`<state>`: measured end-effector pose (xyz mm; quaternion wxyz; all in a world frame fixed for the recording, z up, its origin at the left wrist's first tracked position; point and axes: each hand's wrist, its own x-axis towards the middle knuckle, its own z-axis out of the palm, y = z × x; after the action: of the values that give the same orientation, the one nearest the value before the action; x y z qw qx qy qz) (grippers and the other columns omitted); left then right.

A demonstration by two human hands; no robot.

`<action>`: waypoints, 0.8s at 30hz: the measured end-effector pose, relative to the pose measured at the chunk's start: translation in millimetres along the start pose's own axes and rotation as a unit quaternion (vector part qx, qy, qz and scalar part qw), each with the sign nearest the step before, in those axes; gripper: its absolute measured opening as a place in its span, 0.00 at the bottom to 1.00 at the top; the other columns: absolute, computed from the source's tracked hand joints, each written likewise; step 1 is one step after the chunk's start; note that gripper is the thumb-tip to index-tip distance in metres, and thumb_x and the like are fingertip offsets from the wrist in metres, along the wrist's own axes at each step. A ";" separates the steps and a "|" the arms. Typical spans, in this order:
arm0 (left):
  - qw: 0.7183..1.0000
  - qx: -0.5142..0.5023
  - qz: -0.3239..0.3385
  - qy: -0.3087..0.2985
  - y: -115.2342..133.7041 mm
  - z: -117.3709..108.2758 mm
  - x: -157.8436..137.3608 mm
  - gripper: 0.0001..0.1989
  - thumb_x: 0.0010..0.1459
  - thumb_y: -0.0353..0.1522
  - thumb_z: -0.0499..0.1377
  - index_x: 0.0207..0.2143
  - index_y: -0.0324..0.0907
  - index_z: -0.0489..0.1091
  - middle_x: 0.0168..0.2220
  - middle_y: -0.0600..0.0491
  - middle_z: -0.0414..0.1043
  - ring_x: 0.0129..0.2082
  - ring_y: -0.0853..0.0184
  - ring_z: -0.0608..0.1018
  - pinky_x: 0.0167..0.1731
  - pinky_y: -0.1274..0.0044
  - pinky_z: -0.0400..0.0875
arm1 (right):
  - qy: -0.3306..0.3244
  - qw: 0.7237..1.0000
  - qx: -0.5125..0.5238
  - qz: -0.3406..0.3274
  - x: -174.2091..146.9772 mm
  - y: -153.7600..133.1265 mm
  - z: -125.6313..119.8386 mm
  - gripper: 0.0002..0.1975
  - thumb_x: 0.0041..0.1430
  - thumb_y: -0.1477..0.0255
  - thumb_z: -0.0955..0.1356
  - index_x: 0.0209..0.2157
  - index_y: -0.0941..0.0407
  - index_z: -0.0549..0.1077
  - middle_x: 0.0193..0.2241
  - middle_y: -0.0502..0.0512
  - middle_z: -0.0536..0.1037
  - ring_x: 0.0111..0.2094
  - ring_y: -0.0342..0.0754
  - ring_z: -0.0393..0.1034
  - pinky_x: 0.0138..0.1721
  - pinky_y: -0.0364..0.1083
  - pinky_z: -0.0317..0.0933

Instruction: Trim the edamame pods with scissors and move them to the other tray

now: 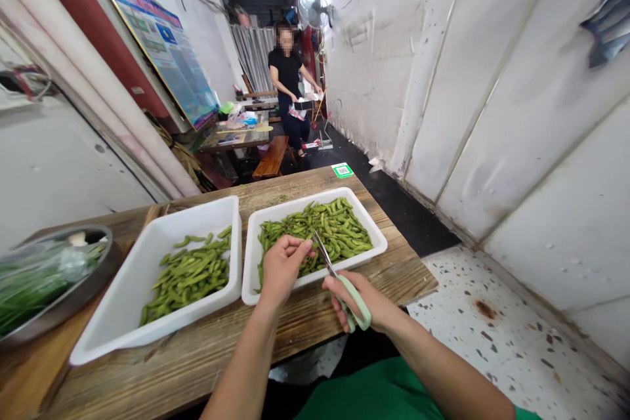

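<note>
In my right hand is a pair of scissors with pale green handles, the blades pointing up and away over the right tray. My left hand is closed in a pinch near the blade tips, on what looks like a green edamame pod, mostly hidden by the fingers. Below both hands, the right white tray holds a thick heap of edamame pods. Beside it on the left, a deeper white tray holds a smaller pile of pods.
Both trays stand on a wooden table. A metal bowl with bagged leafy greens sits at the far left. A QR-code card lies at the table's far edge. Further back, a person stands by a bench, holding a dark tray-like container.
</note>
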<state>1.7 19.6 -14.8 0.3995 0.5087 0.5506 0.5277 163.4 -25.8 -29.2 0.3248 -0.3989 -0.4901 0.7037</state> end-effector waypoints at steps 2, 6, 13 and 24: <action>1.000 0.005 -0.002 -0.004 1.3 0.3 -0.9 0.15 0.45 0.42 0.63 0.27 0.39 0.67 0.23 0.52 0.75 0.26 0.66 0.77 0.26 0.79 0.65 | 0.009 1.000 0.001 0.008 0.6 -0.8 0.2 0.27 0.46 0.47 0.66 0.31 0.58 0.64 0.16 0.42 0.64 0.11 0.36 0.57 0.10 0.37 0.56; 1.000 -0.001 -0.008 -0.002 1.2 1.2 -0.9 0.16 0.45 0.42 0.63 0.28 0.39 0.67 0.23 0.52 0.75 0.26 0.66 0.77 0.26 0.79 0.65 | 0.015 1.000 0.006 0.005 2.8 1.1 0.0 0.26 0.46 0.48 0.67 0.30 0.58 0.63 0.14 0.41 0.63 0.10 0.35 0.56 0.08 0.36 0.55; 0.999 0.009 0.035 -0.009 -8.8 -3.3 2.6 0.13 0.48 0.40 0.61 0.31 0.40 0.69 0.25 0.54 0.73 0.26 0.68 0.75 0.28 0.79 0.66 | 0.027 1.000 0.009 0.007 5.8 5.4 2.0 0.26 0.43 0.47 0.67 0.27 0.57 0.62 0.13 0.40 0.61 0.09 0.35 0.54 0.06 0.35 0.51; 0.996 0.064 0.052 -0.017 -8.0 -6.0 1.9 0.16 0.52 0.39 0.55 0.41 0.42 0.74 0.29 0.51 0.76 0.27 0.65 0.75 0.28 0.75 0.68 | -0.001 0.998 0.067 0.016 10.7 12.0 2.0 0.28 0.44 0.48 0.68 0.32 0.59 0.66 0.13 0.41 0.63 0.09 0.35 0.54 0.08 0.36 0.53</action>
<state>-5.5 21.0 -21.8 0.3477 0.5700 0.5489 0.5028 155.8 -21.3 -42.8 0.3393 -0.3834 -0.4361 0.7401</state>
